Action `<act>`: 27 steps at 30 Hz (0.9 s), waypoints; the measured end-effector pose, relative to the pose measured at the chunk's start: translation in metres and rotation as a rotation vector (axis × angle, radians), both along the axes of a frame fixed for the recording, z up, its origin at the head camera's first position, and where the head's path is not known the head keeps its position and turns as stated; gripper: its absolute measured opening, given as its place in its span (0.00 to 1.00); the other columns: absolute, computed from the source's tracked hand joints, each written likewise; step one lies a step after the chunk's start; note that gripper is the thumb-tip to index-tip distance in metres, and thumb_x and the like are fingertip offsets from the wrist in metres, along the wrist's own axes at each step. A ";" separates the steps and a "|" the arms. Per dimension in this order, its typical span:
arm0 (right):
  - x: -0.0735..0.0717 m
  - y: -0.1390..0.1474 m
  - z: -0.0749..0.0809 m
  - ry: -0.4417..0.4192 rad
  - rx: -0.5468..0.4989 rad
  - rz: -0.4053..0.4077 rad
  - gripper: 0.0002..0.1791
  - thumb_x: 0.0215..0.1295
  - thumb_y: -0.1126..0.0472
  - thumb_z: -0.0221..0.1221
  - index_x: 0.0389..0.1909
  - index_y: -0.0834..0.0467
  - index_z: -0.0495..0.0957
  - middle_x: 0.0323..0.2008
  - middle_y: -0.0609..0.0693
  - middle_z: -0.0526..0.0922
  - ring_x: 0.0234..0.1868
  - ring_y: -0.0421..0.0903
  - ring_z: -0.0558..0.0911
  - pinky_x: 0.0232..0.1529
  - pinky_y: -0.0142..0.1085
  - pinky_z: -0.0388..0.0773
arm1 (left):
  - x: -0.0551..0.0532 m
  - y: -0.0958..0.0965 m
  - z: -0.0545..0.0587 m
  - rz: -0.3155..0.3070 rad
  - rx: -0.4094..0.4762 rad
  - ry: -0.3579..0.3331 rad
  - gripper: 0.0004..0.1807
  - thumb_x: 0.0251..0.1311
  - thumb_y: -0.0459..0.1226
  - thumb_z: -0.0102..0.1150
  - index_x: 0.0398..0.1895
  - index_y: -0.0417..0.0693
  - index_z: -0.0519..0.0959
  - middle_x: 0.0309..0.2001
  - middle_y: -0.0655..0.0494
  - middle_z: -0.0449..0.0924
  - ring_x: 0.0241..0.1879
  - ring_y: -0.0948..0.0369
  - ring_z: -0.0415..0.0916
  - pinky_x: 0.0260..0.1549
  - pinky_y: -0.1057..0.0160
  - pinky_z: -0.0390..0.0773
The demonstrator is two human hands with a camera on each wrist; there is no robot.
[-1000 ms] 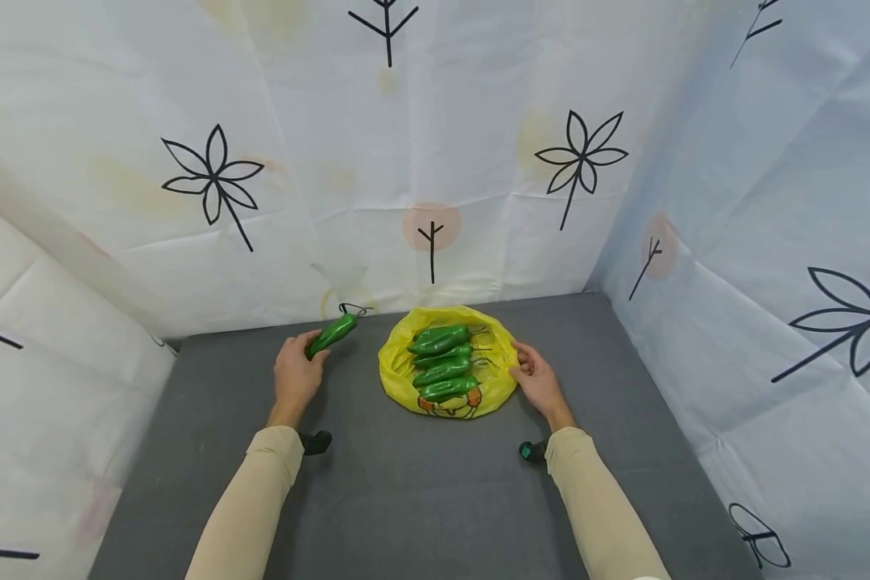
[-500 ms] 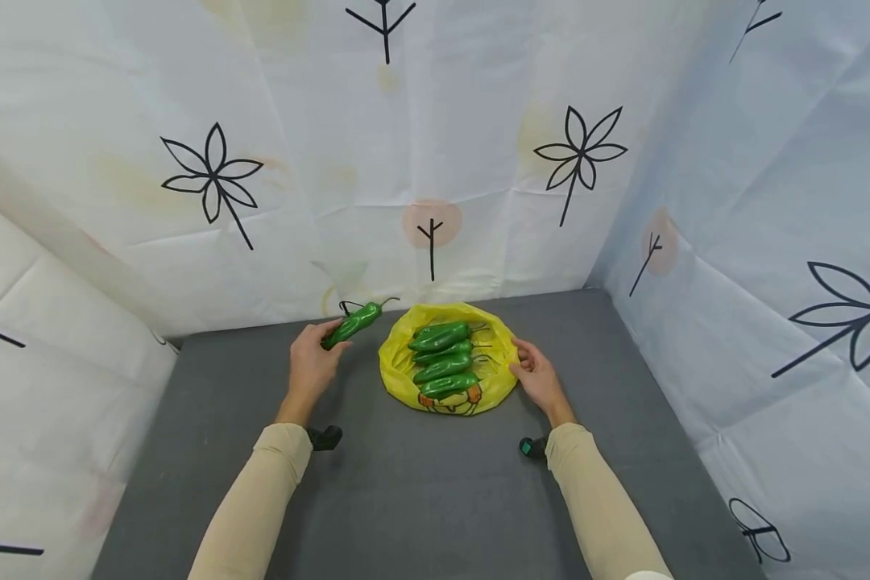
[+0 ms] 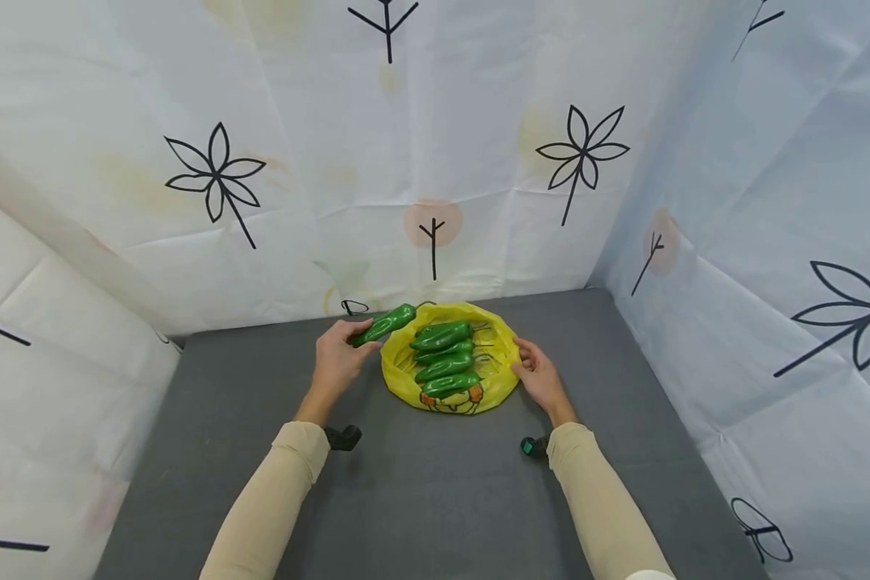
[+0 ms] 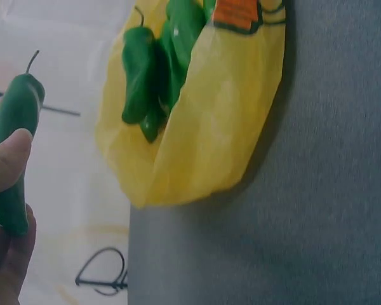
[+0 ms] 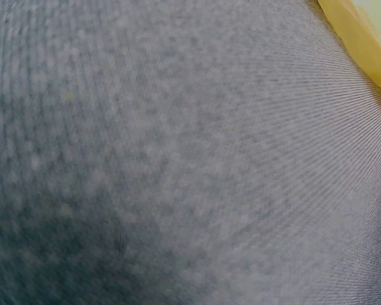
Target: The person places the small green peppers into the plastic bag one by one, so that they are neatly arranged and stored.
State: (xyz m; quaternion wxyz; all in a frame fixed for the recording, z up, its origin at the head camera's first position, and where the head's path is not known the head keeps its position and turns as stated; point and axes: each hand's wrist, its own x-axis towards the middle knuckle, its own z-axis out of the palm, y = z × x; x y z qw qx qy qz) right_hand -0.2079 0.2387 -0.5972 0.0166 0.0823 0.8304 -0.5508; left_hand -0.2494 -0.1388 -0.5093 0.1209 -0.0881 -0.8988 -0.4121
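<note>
In the head view my left hand [image 3: 336, 362] holds a green chili pepper [image 3: 386, 325] between thumb and fingers, its thin stem pointing right. This pepper is at the left rim of a yellow plastic bag [image 3: 400, 387], above the tabletop. Several more green peppers [image 3: 445, 366] lie stacked inside the opened bag. My right hand [image 3: 541, 380] pinches the bag's right rim. The left wrist view shows the held pepper [image 4: 16, 114] upright at the left, apart from the bag [image 4: 209, 140]. Only a corner of the bag [image 5: 362, 41] appears in the right wrist view; the right hand is outside it.
A dark grey cloth-covered table [image 3: 435, 491] lies under the bag. White patterned sheets stand behind it [image 3: 435, 145] and on both sides. The bag sits near the table's back edge.
My left hand has carried the held pepper rightward from the left of the bag to its left rim. The right hand and the bag stay in place.
</note>
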 end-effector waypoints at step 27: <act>-0.001 0.000 0.001 -0.031 -0.017 0.015 0.29 0.76 0.61 0.56 0.75 0.47 0.66 0.64 0.58 0.74 0.55 0.52 0.74 0.55 0.43 0.72 | 0.008 0.058 0.008 -0.166 -0.007 -0.028 0.26 0.54 0.43 0.76 0.59 0.55 0.85 0.44 0.53 0.85 0.46 0.56 0.77 0.43 0.55 0.83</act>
